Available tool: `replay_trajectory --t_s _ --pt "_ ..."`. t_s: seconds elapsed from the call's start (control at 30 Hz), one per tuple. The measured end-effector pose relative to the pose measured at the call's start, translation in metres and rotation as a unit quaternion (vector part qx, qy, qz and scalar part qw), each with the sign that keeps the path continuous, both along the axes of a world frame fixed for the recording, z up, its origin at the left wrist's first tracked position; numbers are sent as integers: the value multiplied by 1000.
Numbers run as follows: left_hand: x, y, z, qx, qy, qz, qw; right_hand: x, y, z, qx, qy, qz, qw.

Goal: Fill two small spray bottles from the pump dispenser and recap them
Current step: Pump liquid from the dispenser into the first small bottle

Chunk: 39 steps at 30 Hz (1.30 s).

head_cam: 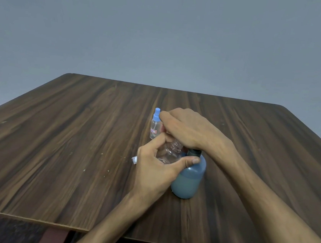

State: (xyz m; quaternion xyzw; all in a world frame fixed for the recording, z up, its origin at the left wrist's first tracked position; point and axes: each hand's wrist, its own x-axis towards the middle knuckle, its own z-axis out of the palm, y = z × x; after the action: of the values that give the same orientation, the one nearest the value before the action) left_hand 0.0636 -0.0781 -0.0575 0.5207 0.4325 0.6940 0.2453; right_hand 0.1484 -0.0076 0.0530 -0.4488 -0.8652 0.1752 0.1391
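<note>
Gripping an uncapped clear spray bottle (169, 152) near the counter's (73, 141) middle, the left hand (156, 170) is curling its fingers and thumb round the body. The right hand (186, 130) is bending over the pump dispenser (189, 176); its fingers' grip cannot be told. A capped spray bottle (154, 125) is standing just beyond, upright.

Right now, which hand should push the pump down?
The right hand: it already rests over the pump dispenser. The left hand is busy holding the open clear bottle.
</note>
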Motion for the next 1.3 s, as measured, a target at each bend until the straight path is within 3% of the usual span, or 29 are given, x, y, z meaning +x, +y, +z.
replay_trajectory --t_s 0.3,1.3 --pt "1 0 1 2 -5 -3 1000 0 -1 10 -49 -7 14 999" --pt "-1 1 -1 18 3 -5 1000 1 -5 8 -38 -15 8 999"
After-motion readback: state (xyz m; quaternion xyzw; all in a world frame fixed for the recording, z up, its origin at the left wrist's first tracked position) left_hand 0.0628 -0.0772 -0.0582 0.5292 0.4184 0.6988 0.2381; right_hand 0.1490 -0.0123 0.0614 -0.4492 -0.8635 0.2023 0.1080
